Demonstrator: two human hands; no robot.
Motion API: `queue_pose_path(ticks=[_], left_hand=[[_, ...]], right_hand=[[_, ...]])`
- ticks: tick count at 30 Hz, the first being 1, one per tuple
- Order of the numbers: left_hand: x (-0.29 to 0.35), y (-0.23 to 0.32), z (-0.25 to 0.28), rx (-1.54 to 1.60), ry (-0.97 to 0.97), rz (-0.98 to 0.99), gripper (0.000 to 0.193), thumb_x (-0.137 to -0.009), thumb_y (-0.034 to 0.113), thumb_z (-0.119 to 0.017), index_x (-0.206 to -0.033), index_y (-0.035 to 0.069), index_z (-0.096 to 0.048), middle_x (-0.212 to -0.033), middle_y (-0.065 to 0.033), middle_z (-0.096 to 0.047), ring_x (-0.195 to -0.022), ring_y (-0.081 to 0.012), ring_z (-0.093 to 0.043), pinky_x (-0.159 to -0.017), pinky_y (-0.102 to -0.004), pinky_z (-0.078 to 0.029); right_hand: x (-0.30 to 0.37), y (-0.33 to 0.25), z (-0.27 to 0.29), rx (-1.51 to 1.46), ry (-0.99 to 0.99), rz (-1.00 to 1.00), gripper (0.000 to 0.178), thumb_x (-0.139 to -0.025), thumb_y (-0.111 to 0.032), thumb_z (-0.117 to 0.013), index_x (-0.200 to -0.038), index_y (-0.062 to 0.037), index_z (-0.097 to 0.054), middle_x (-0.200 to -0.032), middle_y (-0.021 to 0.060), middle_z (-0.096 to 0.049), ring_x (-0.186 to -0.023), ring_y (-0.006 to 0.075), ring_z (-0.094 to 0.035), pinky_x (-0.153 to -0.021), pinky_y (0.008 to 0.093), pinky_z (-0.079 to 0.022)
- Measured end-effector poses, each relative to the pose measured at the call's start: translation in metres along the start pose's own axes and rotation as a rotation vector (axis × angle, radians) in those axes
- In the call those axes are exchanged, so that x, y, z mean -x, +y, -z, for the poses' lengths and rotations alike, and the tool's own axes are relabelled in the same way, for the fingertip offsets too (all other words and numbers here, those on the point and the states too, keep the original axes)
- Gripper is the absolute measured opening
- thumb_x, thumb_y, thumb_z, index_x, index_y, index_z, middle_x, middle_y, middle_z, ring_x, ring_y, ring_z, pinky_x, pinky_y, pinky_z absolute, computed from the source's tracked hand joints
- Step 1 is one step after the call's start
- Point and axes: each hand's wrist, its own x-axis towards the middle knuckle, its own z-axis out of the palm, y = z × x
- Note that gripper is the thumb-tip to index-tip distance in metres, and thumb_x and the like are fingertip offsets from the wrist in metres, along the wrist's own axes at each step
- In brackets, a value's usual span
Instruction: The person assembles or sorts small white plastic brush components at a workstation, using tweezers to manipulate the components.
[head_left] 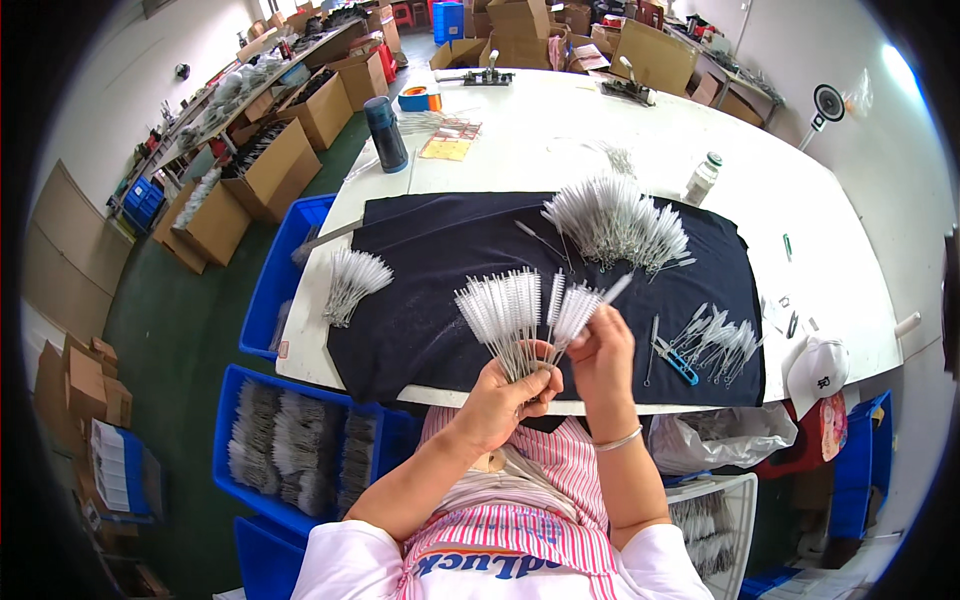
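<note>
Above the near edge of the dark cloth (420, 330), gripping a fanned bundle of white bristle brushes (505, 310) by the wire stems in the left hand (505, 395), fingers curled shut around them; pinching a smaller tuft of brushes (578, 310) between thumb and fingertips of the right hand (600, 360), just beside the fan and touching it near the stems. Probably worth keeping the stems level at the bottom and the bristle heads even at the top, squeezing only the wires so that no bristles get crushed, and feeding the few from the right in alongside, not across, the others. Lying farther out on the cloth, a large heap of brushes (615, 225) toward the far side, a smaller bunch (350, 285) at the left edge, and a scatter of short brushes (720, 340) at the right beside blue-handled cutters (678, 362). Standing beyond on the white counter (560, 140), a dark flask (385, 133) and a small clear bottle (700, 180); waiting below at the left, blue crates (300, 450) filled with bundled brushes.
</note>
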Motion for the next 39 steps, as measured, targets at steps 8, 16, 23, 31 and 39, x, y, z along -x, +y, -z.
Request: queue_pose_path(ticks=[8,16,23,31,39], left_hand=[[0.002,0.014,0.004,0.026,-0.093,0.058,0.018,-0.083,0.003,-0.061,-0.101,0.005,-0.061,-0.087,-0.0123,-0.064,-0.068,-0.013,-0.055,-0.052,-0.0208,-0.04],[-0.002,0.025,0.001,-0.05,-0.082,0.036,0.019,-0.082,0.004,-0.062,-0.101,0.003,-0.061,-0.086,-0.0113,-0.064,-0.064,-0.01,-0.053,-0.049,-0.0186,-0.038],[0.002,0.02,0.0,-0.08,-0.071,0.051,0.02,-0.082,0.009,-0.064,-0.101,0.002,-0.061,-0.082,-0.0076,-0.063,-0.062,-0.0083,-0.051,-0.048,-0.0174,-0.037],[0.002,0.017,0.007,-0.117,-0.081,0.001,0.018,-0.081,0.012,-0.066,-0.097,0.004,-0.062,-0.074,0.0004,-0.055,-0.063,-0.0063,-0.05,-0.048,-0.0171,-0.037],[0.001,0.015,0.012,-0.175,-0.039,-0.043,0.016,-0.081,0.01,-0.066,-0.095,0.004,-0.062,-0.072,0.0025,-0.054,-0.057,-0.0053,-0.046,-0.048,-0.0172,-0.034]], right_hand=[[-0.018,-0.082,0.129,0.997,0.342,0.274,0.015,-0.082,-0.015,-0.06,-0.084,-0.0002,-0.062,-0.061,0.0024,-0.054,-0.045,0.0095,-0.048,-0.043,0.0247,-0.04],[-0.012,-0.131,0.152,1.498,0.381,0.411,0.022,-0.083,-0.021,-0.059,-0.091,-0.0002,-0.064,-0.077,0.0059,-0.064,-0.068,0.0129,-0.059,-0.062,0.0288,-0.046],[0.04,-0.033,-0.005,0.822,-0.518,0.261,0.043,-0.08,-0.021,-0.065,-0.115,0.0017,-0.054,-0.102,0.0069,-0.061,-0.089,0.0121,-0.057,-0.075,0.025,-0.046],[0.048,-0.001,-0.042,0.484,-0.22,0.071,0.009,-0.083,-0.008,-0.062,-0.088,-0.0001,-0.061,-0.073,0.0007,-0.06,-0.053,0.0059,-0.054,-0.047,0.0177,-0.044],[0.047,0.0,-0.048,0.62,-0.221,0.071,0.012,-0.08,-0.003,-0.064,-0.089,0.0032,-0.06,-0.077,0.0045,-0.063,-0.066,0.0081,-0.058,-0.056,0.0203,-0.047]])
